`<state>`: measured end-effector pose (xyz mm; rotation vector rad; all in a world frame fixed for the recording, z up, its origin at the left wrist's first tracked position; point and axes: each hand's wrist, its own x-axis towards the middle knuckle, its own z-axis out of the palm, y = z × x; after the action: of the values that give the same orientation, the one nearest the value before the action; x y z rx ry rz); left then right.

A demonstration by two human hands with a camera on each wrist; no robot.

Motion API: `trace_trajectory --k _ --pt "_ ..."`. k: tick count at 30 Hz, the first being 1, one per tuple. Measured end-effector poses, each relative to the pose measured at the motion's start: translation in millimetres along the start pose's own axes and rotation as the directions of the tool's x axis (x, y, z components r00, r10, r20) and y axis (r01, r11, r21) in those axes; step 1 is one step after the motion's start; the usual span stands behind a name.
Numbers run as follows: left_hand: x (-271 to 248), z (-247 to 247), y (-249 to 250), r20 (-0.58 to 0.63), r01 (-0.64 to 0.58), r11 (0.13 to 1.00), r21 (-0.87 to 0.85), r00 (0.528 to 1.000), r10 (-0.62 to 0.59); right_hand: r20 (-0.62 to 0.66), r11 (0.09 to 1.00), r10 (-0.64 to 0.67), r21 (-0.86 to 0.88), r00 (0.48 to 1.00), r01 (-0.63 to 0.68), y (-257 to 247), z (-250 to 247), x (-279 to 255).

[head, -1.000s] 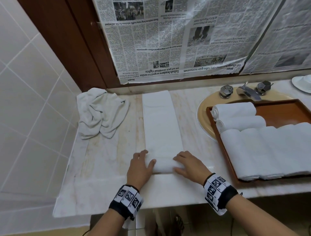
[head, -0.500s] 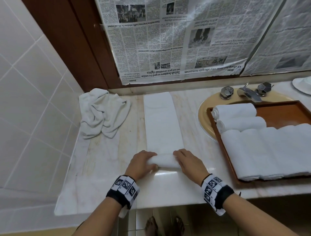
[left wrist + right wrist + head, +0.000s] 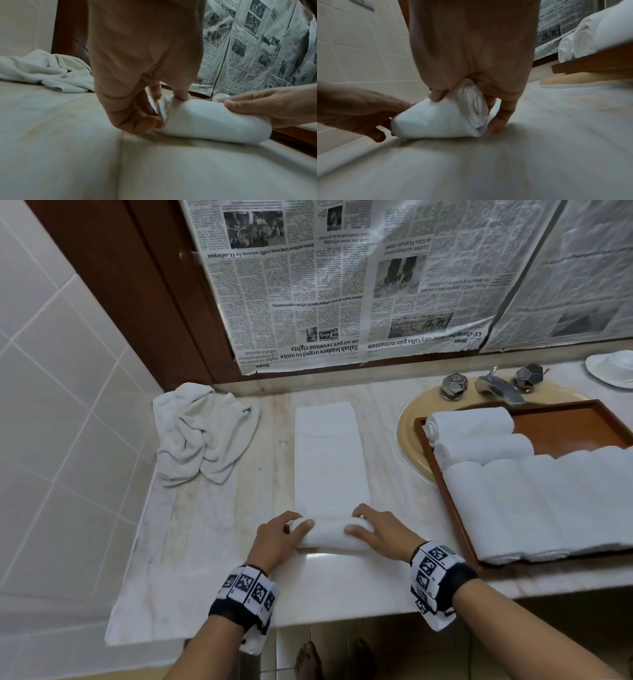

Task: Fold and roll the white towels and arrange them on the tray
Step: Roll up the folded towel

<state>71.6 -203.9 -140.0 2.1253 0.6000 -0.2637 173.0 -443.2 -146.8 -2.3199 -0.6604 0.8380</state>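
The left hand [image 3: 277, 537] and right hand [image 3: 380, 534] each grip one end of the towel [image 3: 329, 460], thumbs on top of the rolled part and fingers curled over it. That roll sits near the counter's [image 3: 212, 542] front edge, and the rest of the folded strip lies flat, running toward the back edge. The far fingertips of both hands are hidden behind the roll in the head view; the right wrist view shows the spiral end of the roll between thumb and fingers, though it is blurred.

A crumpled towel [image 3: 202, 433] lies at the back left corner. The tray [image 3: 561, 422] rests over the basin [image 3: 407, 426] on the right, cut off by the picture's edge, with rolled towels [image 3: 513, 474] on it; how many lie in the front row is hard to count, since they merge into one white mass. The tap [image 3: 493, 386] is partly hidden behind the tray.

Newspaper [image 3: 342, 285] hangs upside down behind the counter; readable headlines say "Sabah leaders urged to unite on 40 pct revenue rights" and "KK-Changchun sister-city talks gain momentum". Smaller print is illegible. A white dish [image 3: 613, 368] is cut off at the back right corner.
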Motion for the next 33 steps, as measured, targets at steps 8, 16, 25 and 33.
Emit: trace_trajectory --k 8,16,25,33 --pt "1.3 10.8 -1.0 -0.227 0.019 0.998 -0.056 0.973 -0.031 -0.386 0.900 -0.300 -0.417 0.872 0.125 -5.9 23.8 1.9" --pt "-4.6 15.5 0.0 -0.201 -0.159 0.970 0.186 0.960 0.196 -0.169 0.844 -0.281 -0.513 0.945 0.159 -6.2 23.5 -6.8" --pt "1.5 13.1 3.0 0.028 -0.238 0.903 0.357 0.969 0.244 0.024 0.975 -0.090 -0.202 0.996 0.093 -13.0 -14.4 11.5" --pt "15.0 -8.9 11.1 0.136 -0.092 0.995 -0.043 0.986 0.097 -0.048 0.999 0.039 -0.020 0.998 -0.040 -3.9 -15.8 8.1"
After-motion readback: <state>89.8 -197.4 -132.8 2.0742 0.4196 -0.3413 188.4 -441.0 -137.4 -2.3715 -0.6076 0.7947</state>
